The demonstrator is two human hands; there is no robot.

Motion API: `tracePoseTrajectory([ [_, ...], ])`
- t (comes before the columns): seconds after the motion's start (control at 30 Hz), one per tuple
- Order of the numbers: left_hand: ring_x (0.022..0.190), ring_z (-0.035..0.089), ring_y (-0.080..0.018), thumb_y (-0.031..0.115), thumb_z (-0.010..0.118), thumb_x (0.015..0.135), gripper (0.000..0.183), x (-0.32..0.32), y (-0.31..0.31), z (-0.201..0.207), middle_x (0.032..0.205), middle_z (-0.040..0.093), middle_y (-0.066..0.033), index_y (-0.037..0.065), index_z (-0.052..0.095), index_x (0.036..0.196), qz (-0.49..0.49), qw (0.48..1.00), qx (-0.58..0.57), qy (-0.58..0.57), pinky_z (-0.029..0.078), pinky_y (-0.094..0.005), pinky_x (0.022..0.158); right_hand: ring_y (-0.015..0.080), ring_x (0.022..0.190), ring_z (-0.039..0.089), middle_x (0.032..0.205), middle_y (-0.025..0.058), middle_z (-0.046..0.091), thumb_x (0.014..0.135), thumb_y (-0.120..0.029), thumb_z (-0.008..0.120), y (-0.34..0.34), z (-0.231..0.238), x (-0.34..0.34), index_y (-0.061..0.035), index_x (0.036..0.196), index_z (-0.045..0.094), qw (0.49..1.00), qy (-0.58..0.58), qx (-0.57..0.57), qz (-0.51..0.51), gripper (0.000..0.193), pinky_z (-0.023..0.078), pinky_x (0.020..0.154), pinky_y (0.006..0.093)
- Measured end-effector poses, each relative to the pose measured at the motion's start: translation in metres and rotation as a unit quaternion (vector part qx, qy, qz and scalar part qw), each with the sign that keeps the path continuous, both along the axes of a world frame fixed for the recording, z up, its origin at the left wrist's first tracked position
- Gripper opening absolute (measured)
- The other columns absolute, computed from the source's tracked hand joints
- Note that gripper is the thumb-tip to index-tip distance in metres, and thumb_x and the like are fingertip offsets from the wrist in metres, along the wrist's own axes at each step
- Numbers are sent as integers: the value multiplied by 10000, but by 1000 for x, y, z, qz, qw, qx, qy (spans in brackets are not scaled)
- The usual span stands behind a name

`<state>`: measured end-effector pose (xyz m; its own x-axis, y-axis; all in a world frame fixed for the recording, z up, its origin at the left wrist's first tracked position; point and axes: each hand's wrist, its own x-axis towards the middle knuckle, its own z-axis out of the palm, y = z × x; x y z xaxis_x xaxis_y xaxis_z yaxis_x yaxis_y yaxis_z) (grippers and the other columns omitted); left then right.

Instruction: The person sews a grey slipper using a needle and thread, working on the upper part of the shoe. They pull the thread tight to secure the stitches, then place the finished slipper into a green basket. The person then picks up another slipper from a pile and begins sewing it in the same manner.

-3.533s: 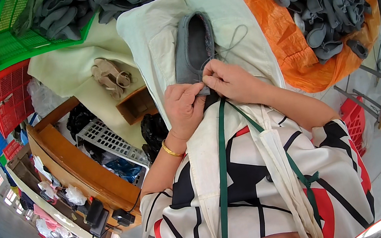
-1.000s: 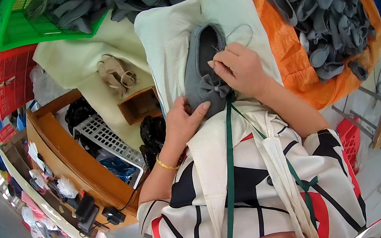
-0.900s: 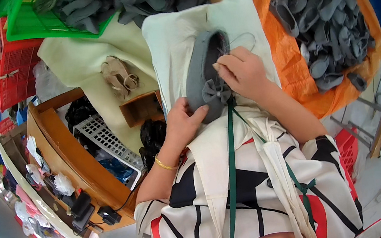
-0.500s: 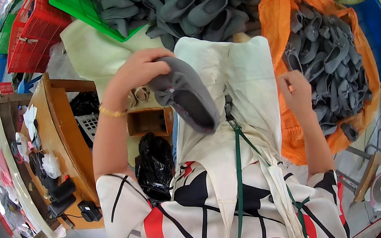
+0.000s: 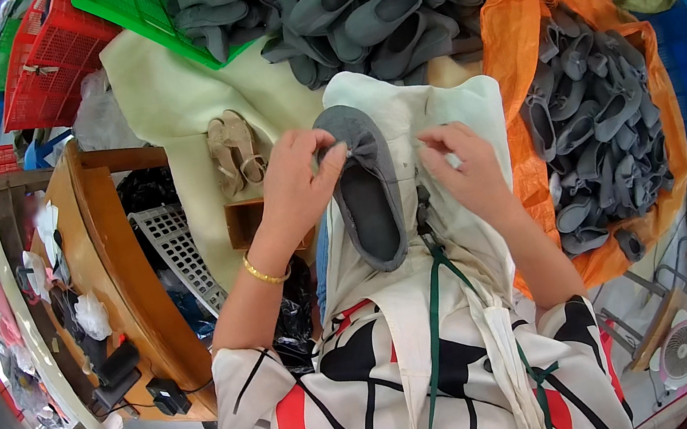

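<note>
A grey slipper-like flat shoe [image 5: 370, 201] with a bow on its upper lies over my lap, toe pointing away and opening facing up. My left hand [image 5: 299, 177] pinches it at the bow with thumb and fingers. Right of the shoe and apart from it, my right hand [image 5: 463, 164] hovers with thumb and fingers drawn together. Whatever is in that pinch, if anything, is too small to name. Under the shoe, a whitish cloth [image 5: 461, 106] covers my lap, and a dark green cord [image 5: 433, 326] runs down over my apron.
Beyond my lap lies a big heap of grey shoes [image 5: 347, 7] by a green crate [image 5: 142, 22]. An orange sack [image 5: 521, 141] full of similar shoes stands right. A wooden table [image 5: 115, 277], sandals [image 5: 235, 151] and a black bag [image 5: 293, 321] are left; a fan [image 5: 684, 347] is lower right.
My left hand has brought the shoe rightward over my lap and turned it straighter. My right hand has moved left from beside the orange sack toward the shoe.
</note>
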<state>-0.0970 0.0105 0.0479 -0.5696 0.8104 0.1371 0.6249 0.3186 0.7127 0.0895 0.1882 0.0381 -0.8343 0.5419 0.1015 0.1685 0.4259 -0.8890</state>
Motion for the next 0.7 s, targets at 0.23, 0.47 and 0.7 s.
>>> tracePoseTrajectory([
  [0.23, 861, 573, -315, 129, 721, 796, 235, 8, -5, -17, 922, 570, -131, 42, 590, 971, 20, 990, -17, -140, 472, -387, 732, 289, 814, 591, 866, 112, 573, 813, -109, 737, -26, -5, -61, -26, 1048, 638, 998, -6, -30, 60, 268, 492, 717, 361],
  [0.47, 710, 573, -203, 73, 745, 773, 235, 15, -10, -34, 836, 607, -79, 48, 622, 972, 31, 989, 24, -143, 472, -305, 609, 270, 703, 537, 798, 102, 525, 783, -36, 740, -33, -35, -48, -44, 968, 632, 995, 18, 43, 93, 214, 441, 610, 371],
  [0.7, 620, 562, -128, 60, 762, 777, 253, 20, -10, -36, 808, 626, -57, 57, 694, 1020, 59, 982, 71, -164, 472, -250, 566, 231, 650, 509, 766, 84, 507, 776, -22, 746, -35, -31, -51, -41, 984, 650, 995, 17, 64, 75, 229, 407, 550, 341],
])
